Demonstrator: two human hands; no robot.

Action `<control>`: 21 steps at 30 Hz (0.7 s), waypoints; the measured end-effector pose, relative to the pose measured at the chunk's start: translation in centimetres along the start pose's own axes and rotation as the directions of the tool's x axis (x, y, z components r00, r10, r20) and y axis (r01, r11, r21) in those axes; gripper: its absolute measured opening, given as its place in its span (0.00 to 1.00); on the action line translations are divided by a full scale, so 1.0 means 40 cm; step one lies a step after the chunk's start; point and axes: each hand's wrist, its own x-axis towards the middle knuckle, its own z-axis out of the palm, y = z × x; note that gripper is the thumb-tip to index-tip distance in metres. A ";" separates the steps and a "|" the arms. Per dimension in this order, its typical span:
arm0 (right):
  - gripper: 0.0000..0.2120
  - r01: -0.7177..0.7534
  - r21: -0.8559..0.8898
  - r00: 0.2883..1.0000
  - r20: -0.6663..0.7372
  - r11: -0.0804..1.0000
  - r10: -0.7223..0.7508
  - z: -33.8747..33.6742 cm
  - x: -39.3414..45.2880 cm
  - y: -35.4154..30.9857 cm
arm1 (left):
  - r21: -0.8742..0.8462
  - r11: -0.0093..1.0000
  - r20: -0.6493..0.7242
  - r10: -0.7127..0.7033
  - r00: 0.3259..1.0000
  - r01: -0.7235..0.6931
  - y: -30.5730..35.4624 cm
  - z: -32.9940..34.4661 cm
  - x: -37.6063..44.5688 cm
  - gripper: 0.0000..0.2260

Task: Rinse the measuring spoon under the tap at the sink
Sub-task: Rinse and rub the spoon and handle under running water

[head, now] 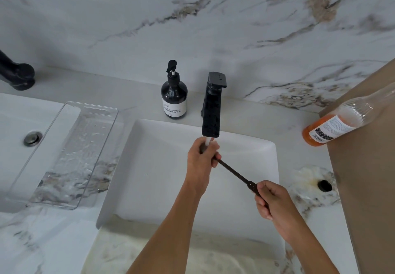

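1. Fingers of left hand curled around measuring spoon bowl end (bowl hidden) beneath matte black tap.
2. Right hand pinches its slim, dark, ridged handle.
3. Both over white rectangular sink.

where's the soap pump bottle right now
In the head view, the dark pump bottle stands on the counter behind the sink, just left of the black tap.

A home bathroom: white sink with black tap, soap pump bottle, marble wall.
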 end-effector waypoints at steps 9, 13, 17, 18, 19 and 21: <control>0.05 0.186 -0.328 0.982 0.075 0.926 -0.171 0.036 -0.024 -0.026 | 0.010 0.994 -0.268 -0.106 0.957 0.113 0.000 0.007 0.021 0.15; 0.09 0.266 -0.547 0.959 0.064 0.794 -0.277 0.050 -0.019 -0.031 | -0.241 0.937 -0.132 -0.289 0.948 0.252 0.016 -0.018 0.026 0.08; 0.09 0.227 -0.332 0.974 0.050 0.916 -0.223 0.059 -0.018 -0.044 | -0.175 0.973 -0.020 -0.159 0.987 0.153 0.007 -0.040 0.015 0.06; 0.12 0.182 -0.263 0.983 0.032 0.948 -0.180 0.061 -0.018 -0.045 | -0.134 0.983 -0.020 -0.129 0.991 0.126 0.003 -0.040 0.012 0.06; 0.14 0.135 -0.188 0.991 0.015 0.973 -0.135 0.062 -0.018 -0.046 | -0.103 0.989 -0.022 -0.110 0.994 0.107 -0.001 -0.039 0.009 0.06; 0.18 0.065 -0.039 0.998 0.014 0.997 -0.065 0.059 -0.021 -0.050 | -0.064 0.994 -0.031 -0.093 0.995 0.091 -0.007 -0.035 0.009 0.07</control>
